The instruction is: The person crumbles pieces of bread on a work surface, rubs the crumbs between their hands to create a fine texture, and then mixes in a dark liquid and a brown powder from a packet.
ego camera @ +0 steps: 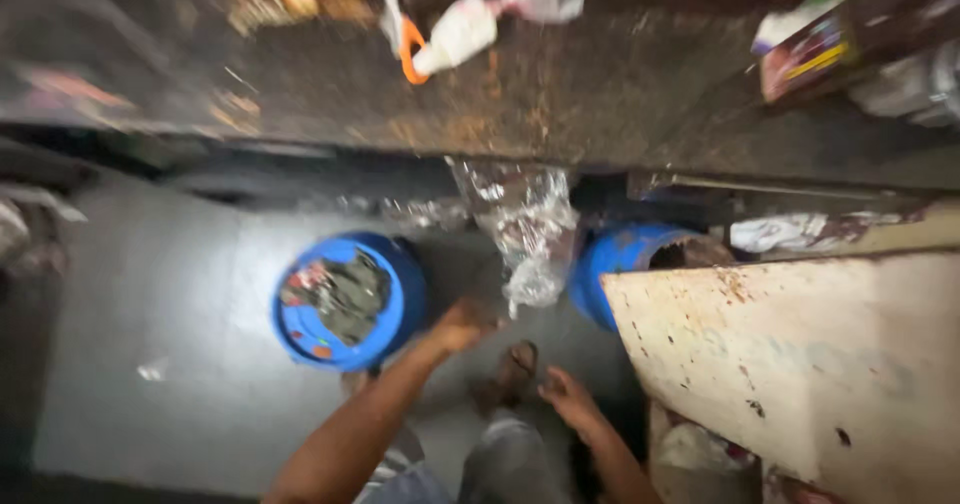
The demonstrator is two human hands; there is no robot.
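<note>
The view is blurred. My left hand reaches forward over the floor, its fingers just beside the lower end of a crumpled clear plastic bag that hangs from the edge of a dark counter. Blur hides whether it touches the bag. My right hand is lower and nearer to me, fingers loosely apart and holding nothing. A sandalled foot stands between the two hands.
A blue bucket filled with scraps sits on the grey floor at left; a second blue bucket stands at right. A stained white board juts in lower right. A white bottle and packets lie on the counter.
</note>
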